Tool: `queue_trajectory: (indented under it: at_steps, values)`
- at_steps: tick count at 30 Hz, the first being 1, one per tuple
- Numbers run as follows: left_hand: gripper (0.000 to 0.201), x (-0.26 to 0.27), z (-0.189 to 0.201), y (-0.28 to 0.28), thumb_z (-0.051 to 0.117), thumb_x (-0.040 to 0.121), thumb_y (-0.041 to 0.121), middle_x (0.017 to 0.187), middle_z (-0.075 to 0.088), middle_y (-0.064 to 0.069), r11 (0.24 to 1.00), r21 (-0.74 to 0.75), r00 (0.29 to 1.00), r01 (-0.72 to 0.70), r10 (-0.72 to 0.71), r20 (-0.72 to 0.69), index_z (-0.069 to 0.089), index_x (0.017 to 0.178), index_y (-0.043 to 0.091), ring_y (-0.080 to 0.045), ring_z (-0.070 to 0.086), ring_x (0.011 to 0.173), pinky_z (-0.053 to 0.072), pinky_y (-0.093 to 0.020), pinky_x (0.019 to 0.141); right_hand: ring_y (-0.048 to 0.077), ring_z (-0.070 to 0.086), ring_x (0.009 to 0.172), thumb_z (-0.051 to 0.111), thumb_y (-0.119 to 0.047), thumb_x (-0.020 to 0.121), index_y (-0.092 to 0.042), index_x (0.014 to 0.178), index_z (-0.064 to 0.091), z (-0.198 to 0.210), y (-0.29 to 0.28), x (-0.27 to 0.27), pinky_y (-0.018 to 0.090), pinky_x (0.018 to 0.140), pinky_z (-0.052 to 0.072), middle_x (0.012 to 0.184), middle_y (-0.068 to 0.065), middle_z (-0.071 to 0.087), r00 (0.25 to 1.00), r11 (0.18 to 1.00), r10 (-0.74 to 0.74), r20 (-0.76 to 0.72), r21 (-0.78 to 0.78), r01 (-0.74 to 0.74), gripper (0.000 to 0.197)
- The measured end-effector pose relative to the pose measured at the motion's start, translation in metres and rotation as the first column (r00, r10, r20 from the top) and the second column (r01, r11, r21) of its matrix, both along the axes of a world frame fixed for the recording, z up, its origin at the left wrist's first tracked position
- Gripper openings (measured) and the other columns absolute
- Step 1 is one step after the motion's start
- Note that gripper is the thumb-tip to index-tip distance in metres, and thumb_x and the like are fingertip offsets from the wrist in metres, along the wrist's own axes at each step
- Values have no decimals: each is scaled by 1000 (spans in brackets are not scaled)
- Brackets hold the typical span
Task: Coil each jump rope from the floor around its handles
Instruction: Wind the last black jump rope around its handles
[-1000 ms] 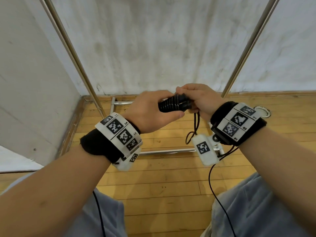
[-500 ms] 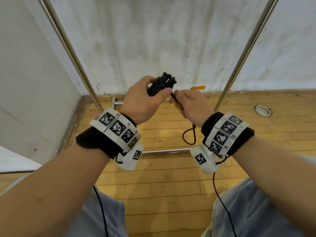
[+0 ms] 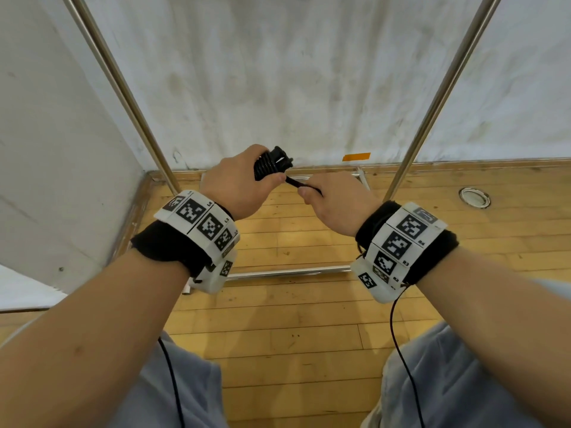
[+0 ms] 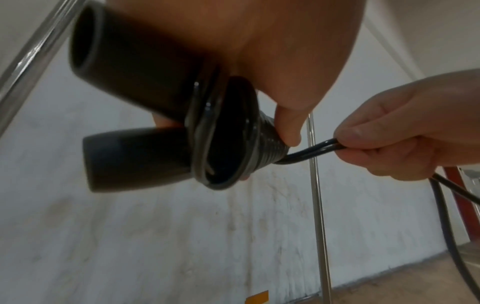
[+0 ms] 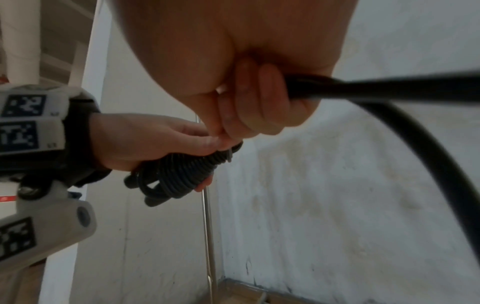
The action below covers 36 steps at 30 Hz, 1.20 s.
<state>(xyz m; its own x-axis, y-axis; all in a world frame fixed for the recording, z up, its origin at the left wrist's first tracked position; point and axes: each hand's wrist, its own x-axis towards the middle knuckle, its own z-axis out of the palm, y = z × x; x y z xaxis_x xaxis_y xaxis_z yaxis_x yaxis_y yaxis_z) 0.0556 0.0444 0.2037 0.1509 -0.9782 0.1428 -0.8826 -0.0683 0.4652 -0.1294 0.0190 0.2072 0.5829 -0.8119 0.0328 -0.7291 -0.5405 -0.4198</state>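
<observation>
Black rope wound tight on paired handles, held up in front of the wall.

Left hand [image 3: 238, 188] is clenched around the two handles [image 4: 135, 115], thumb pressing the last turns of the jump rope [image 3: 270, 165] so the coil cannot slip. Right hand [image 3: 333, 205], just beside it, pinches a doubled end of rope, held taut, probably to tuck it. Steel poles [image 3: 123, 88] stand left and right, well apart; the wooden floor [image 3: 293, 304] below leaves room for the hanging slack.
</observation>
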Motion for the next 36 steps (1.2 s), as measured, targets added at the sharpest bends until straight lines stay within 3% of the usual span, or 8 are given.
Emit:
queue_trajectory:
  at_steps: [6,11,16,20,23,26,30,36]
  values:
    - [47,-2,2,-2,56,88,55,92,59,4,997,79,997,20,-14,-76,48,126,29,-20,61,74,55,-39,69,10,45,55,37,-34,99,-26,64,44,11,-6,-8,24,49,28,63,-4,49,993,997,-55,-109,38,60,37]
    - [28,0,10,0,61,88,46,84,65,1,994,81,959,75,-49,-281,51,110,32,-22,66,63,59,-38,57,10,42,51,37,-33,100,-24,64,45,13,-11,-15,24,48,27,60,-4,47,986,988,-99,-133,103,114,39]
    - [39,3,-1,-3,58,88,50,90,59,7,995,61,997,80,-78,-28,51,121,30,-15,58,73,49,-32,66,12,46,54,37,-34,100,-21,72,51,13,-3,-9,25,51,35,65,-2,51,987,984,-32,-158,171,59,34]
    - [37,2,-11,-7,54,89,53,79,52,14,993,100,986,56,-71,151,47,118,31,-9,54,66,43,-29,55,11,48,60,35,-34,100,-15,83,56,16,7,-1,25,53,36,70,-2,52,977,995,88,-194,67,-77,33]
    - [37,-1,-18,-8,55,89,52,86,54,10,983,174,969,57,-97,226,48,116,29,-12,50,69,33,-26,51,10,46,60,37,-36,99,-20,76,50,15,13,1,24,50,30,69,-4,50,957,988,154,-244,10,-156,30]
    - [27,-6,-20,-7,58,87,52,81,53,16,970,219,969,104,-149,198,51,107,35,-8,51,70,33,-25,52,10,47,59,48,-30,96,-22,75,49,15,12,-3,23,51,30,68,-6,49,968,985,172,-181,35,-168,22]
    - [17,-16,-18,-1,58,87,49,80,59,14,950,224,956,219,-254,144,54,94,34,-11,58,78,37,-28,61,5,44,55,42,-29,98,-26,75,49,20,7,-5,20,49,26,63,-10,47,970,981,193,-151,-8,-196,24]
    - [34,-30,-14,11,60,82,54,95,65,16,902,211,916,377,-397,57,54,113,41,-13,62,87,53,-37,77,5,44,59,39,-33,98,-16,81,56,22,-1,-10,17,51,28,67,-9,48,991,988,125,-46,-90,-129,29]
